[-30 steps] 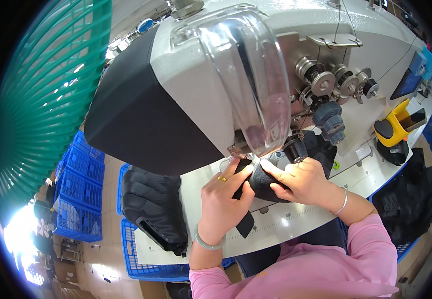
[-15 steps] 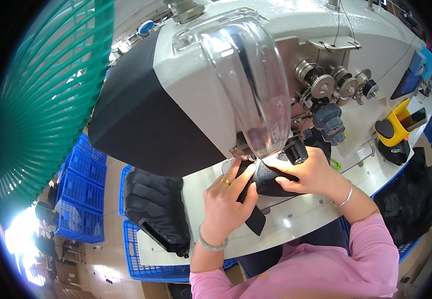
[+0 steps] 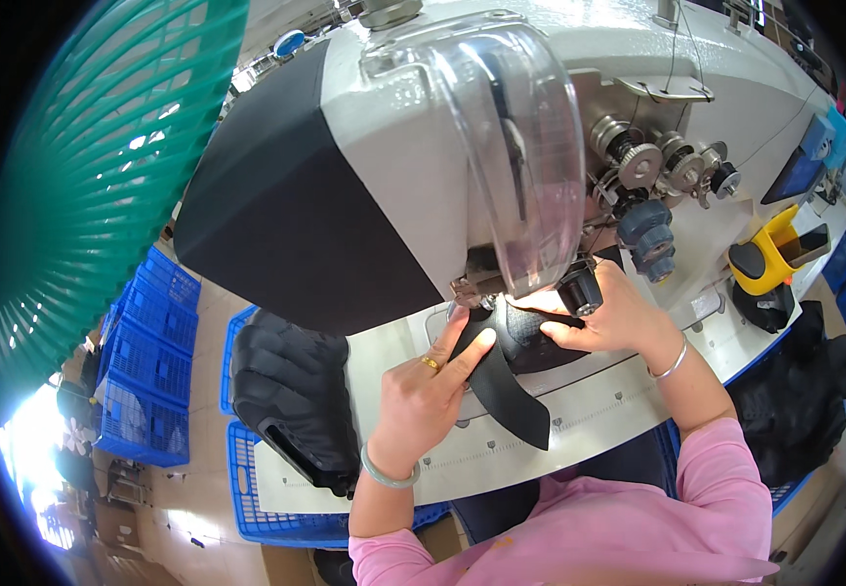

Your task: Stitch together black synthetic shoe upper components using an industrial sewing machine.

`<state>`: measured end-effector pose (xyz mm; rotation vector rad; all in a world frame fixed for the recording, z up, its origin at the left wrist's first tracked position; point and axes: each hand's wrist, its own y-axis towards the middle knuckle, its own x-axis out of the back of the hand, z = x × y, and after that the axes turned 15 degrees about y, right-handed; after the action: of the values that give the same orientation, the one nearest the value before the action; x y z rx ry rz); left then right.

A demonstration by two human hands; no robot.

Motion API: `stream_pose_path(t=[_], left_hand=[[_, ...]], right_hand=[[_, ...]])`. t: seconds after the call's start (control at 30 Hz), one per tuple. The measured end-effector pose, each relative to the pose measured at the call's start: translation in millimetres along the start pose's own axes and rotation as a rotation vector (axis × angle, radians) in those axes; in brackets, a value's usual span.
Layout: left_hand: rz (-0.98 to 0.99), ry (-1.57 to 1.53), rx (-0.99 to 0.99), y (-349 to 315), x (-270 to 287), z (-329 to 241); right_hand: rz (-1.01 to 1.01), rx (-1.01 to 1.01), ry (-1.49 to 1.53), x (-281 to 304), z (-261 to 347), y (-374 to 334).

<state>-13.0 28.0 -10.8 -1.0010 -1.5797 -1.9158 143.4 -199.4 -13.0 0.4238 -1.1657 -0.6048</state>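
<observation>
Right under the head of the big grey-white industrial sewing machine (image 3: 393, 146), your two hands met on one flat black piece of leather-like material (image 3: 511, 376), and its lie was what mattered. Its broad end sat at the needle area below the clear plastic guard (image 3: 525, 156), while its narrow tail ran down and slightly to your right across the pale worktable (image 3: 579, 420), toward your body, so the long axis pointed from you almost straight into the machine. Your left hand (image 3: 423, 400) lay on the near left edge of the piece, fingers held together and extended, the tip of the forefinger (image 3: 484, 338) pressing the black material flat just short of the presser foot; a gold ring showed on that hand and a pale bangle on the wrist. Your right hand (image 3: 618, 317) came in from the far right side, fingers curled and pinching the upper edge of the same piece beside a small black knob (image 3: 579, 290). Both hands touched the piece, yet the left fingertips were the nearer to the stitching point. Whether the needle itself was down in the material you could not have told from this view, as the guard and machine head hid it. A stack of black padded parts (image 3: 291, 400) lay well apart at your left over blue plastic crates (image 3: 149, 391).
</observation>
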Motion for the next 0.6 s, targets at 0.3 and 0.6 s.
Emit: stream_pose_path(t=[0.3,0.6], left_hand=[[-0.009,0.256,-0.045,0.7,-1.6,-19.6],[-0.062,0.333,-0.017,7.6,-2.7,-28.9]], right_hand=[[-0.082,0.101,0.084,2.8,-12.9,5.2],[0.007,0.385,-0.099,-26.9,-24.5,-12.3]])
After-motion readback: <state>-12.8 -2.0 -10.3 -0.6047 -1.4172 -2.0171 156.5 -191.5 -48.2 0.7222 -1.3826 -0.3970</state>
